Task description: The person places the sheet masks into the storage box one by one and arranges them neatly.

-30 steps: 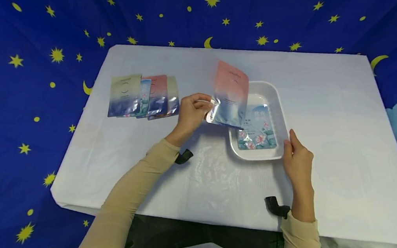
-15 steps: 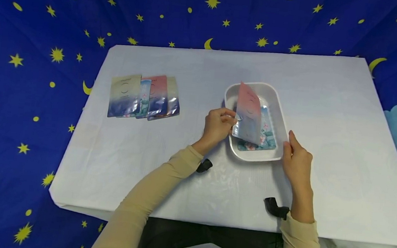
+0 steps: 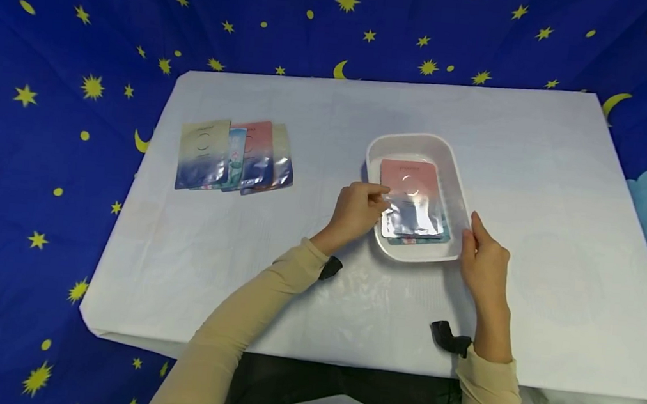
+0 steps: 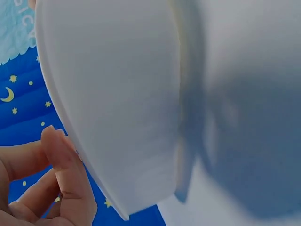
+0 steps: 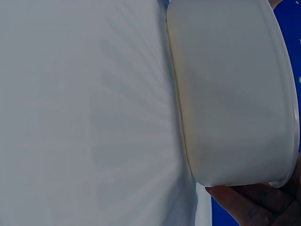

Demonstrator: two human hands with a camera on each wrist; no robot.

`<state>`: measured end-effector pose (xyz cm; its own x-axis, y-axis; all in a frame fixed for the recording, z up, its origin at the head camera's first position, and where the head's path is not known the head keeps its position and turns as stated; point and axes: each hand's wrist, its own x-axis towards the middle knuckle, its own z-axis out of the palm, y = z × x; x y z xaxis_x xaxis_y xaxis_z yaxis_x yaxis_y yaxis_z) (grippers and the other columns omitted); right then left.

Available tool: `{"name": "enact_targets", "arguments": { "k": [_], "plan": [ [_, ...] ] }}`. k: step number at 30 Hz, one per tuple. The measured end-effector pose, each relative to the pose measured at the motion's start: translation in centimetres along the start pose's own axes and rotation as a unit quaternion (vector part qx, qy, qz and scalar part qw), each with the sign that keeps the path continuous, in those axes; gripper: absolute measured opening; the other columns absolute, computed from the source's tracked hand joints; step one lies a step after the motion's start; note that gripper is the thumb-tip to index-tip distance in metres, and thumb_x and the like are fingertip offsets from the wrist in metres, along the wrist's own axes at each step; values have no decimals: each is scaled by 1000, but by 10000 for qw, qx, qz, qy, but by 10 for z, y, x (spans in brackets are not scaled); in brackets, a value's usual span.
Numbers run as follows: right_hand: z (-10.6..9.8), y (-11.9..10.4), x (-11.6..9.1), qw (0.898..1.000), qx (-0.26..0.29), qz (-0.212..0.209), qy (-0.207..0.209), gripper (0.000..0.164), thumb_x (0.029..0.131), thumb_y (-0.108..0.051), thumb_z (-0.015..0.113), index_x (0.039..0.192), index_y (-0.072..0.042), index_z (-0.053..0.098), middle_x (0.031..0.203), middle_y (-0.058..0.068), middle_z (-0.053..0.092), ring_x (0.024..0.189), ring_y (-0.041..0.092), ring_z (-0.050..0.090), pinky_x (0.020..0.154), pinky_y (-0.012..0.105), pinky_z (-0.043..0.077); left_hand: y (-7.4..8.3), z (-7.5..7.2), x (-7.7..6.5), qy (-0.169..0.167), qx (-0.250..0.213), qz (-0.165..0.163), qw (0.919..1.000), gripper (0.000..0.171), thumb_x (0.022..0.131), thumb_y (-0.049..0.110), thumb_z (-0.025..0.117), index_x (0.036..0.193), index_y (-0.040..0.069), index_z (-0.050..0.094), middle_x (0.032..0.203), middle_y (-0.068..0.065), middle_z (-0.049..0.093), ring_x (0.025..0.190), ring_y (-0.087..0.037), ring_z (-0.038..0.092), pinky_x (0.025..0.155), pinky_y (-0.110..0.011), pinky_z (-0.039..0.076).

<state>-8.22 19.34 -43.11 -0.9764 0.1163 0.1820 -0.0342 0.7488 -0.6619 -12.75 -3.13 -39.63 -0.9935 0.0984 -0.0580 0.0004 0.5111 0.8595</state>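
A pink-to-silver face mask sachet lies in the white plastic tray, on top of a blue floral sachet whose lower edge shows. My left hand is over the tray's left rim. Its thumb and finger stand slightly parted by the pink sachet's left edge; in the left wrist view that hand is just outside the rim, with the sachet hidden behind the wall. My right hand grips the tray's right rim. In the right wrist view its fingers are against the tray's corner.
Several face mask sachets in beige, blue and pink overlap in a row at the table's left. A white cloth covers the table. Behind hangs a blue curtain with stars and moons.
My left hand has carried the pink sachet rightward and down into the tray, where it has tipped flat over the blue floral one. The right hand has stayed on the rim.
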Motion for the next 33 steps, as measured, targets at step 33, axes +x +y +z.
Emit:
{"name": "enact_targets", "arguments": {
  "k": [33],
  "plan": [
    [1, -1, 1, 10000, -31, 72, -15, 39, 93, -17, 42, 128, -1, 44, 119, 25, 50, 99, 43, 55, 73, 52, 48, -133, -238, -20, 2919, 1219, -2586, 9127, 43, 82, 19, 56, 122, 4, 52, 119, -21, 52, 114, -33, 43, 98, -43, 30]
  ]
}}
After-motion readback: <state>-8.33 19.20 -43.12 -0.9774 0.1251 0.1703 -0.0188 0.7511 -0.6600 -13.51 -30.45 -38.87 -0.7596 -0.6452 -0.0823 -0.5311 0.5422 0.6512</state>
